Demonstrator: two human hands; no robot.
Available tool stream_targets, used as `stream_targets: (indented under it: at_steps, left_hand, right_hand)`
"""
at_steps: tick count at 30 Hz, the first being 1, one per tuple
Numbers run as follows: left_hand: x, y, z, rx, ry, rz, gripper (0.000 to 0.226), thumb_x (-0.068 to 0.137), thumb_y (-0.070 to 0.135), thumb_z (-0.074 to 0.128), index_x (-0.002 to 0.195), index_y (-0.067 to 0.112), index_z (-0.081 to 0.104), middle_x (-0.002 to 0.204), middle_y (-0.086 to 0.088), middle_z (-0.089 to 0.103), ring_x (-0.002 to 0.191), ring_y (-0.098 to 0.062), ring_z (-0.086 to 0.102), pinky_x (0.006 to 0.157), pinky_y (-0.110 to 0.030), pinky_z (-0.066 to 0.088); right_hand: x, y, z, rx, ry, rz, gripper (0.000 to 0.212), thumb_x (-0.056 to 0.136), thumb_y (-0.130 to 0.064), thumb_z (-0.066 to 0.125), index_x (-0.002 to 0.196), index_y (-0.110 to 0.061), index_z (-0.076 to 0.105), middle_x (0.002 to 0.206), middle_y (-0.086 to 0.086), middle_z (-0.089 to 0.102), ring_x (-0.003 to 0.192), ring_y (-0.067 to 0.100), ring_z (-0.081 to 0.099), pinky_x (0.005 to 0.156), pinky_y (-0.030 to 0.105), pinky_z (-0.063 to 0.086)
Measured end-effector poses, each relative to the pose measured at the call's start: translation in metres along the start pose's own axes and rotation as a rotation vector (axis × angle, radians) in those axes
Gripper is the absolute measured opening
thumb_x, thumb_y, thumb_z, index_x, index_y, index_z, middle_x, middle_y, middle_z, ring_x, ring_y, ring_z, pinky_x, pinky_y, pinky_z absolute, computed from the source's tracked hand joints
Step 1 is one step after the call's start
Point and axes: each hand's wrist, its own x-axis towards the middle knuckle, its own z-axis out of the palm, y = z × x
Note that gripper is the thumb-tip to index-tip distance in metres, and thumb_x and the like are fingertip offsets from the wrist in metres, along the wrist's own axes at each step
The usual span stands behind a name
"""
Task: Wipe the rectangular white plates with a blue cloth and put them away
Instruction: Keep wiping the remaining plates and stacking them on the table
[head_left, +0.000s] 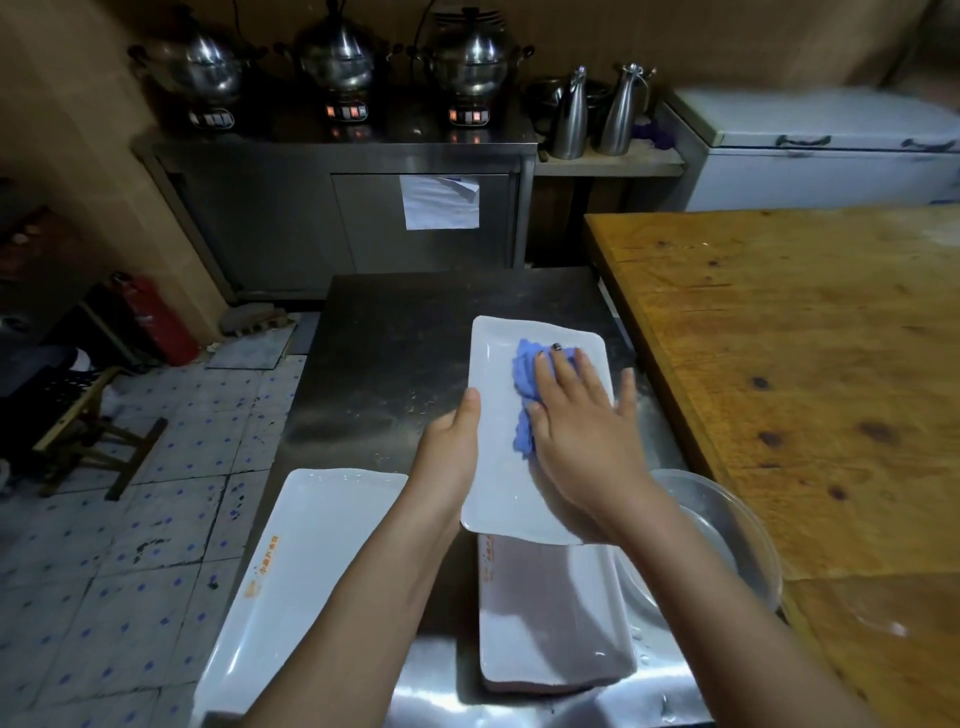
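A: Nearest the lens: left plate (311, 551), at the steel table's (395, 338) left edge and seemingly overhanging it, orange print along one rim. Beside it, lower plate (550, 629), shadowed under the forearms.

B: Step?

A: Wiping. Pressing cloth (525, 376) onto plate (496, 467) with right hand (582, 431), fingers straight and spread, nothing clenched. Steadying that same plate with left hand (452, 441), thumb on the left rim, gripping the edge.

B: Where exactly?

A: Mid steel table, near end overlapping lower plate. Cloth bunched on the far-right part of the dish.

B: Next?

A: Probably dragging cloth back over the near end and the left strip, then setting aside. Calls for a firm left grip and even pressure; likely slippery if wet.

B: Hidden?

A: Left fingers, tucked under the rim. Cannot tell whether lifted or resting on lower plate. Cannot tell how many stacked beneath. Bowl (727, 514) half covered by right forearm, contents unclear. No put-away spot in sight. Left plate's near corner cut off.
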Motion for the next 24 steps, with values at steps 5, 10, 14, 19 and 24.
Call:
stream_targets:
  at_steps: [5,10,14,19,24]
  left_hand:
    - [-0.003,0.007,-0.008,-0.041,0.013,0.054,0.035,0.093,0.051,0.04,0.083,0.026,0.061,0.061,0.008,0.07,0.056,-0.011,0.069,0.049,-0.022,0.054]
    - [-0.004,0.008,0.001,0.022,0.034,0.069,0.034,0.095,0.05,0.035,0.084,0.029,0.058,0.078,0.001,0.067,0.067,-0.016,0.066,0.051,-0.022,0.053]
    - [-0.012,0.005,0.015,0.051,-0.007,0.044,0.034,0.095,0.051,0.036,0.084,0.029,0.06,0.088,-0.003,0.069,0.079,-0.022,0.068,0.079,-0.038,0.057]
    - [-0.02,-0.002,0.018,0.007,0.064,0.022,0.034,0.092,0.054,0.041,0.086,0.028,0.062,0.084,-0.002,0.071,0.076,-0.023,0.07,0.077,-0.042,0.058]
    - [-0.028,-0.011,0.024,0.003,0.16,0.017,0.04,0.094,0.053,0.036,0.083,0.025,0.062,0.084,-0.003,0.07,0.076,-0.025,0.069,0.075,-0.039,0.058]
  right_hand:
    - [-0.02,0.012,-0.002,0.002,0.022,0.064,0.057,0.1,-0.033,0.015,0.15,-0.022,-0.008,0.159,-0.004,-0.011,0.145,0.017,-0.017,0.112,0.051,-0.014]
    - [-0.041,-0.007,0.0,0.19,-0.009,-0.06,0.058,0.098,-0.029,0.025,0.149,-0.023,-0.001,0.159,-0.006,0.002,0.146,0.014,-0.006,0.114,0.047,-0.004]
    - [-0.02,0.011,-0.008,0.158,0.038,0.1,0.058,0.1,-0.028,0.022,0.15,-0.016,-0.005,0.159,-0.004,-0.005,0.146,0.013,-0.01,0.114,0.047,-0.009]
    - [-0.035,0.029,-0.007,0.167,0.034,0.113,0.058,0.101,-0.03,0.022,0.151,-0.016,-0.003,0.159,-0.002,-0.01,0.145,0.015,-0.012,0.115,0.047,-0.008]
    - [-0.066,0.026,0.005,0.256,-0.036,-0.026,0.048,0.101,-0.031,0.024,0.146,-0.019,0.016,0.158,0.006,-0.009,0.145,0.02,-0.012,0.115,0.042,-0.004]
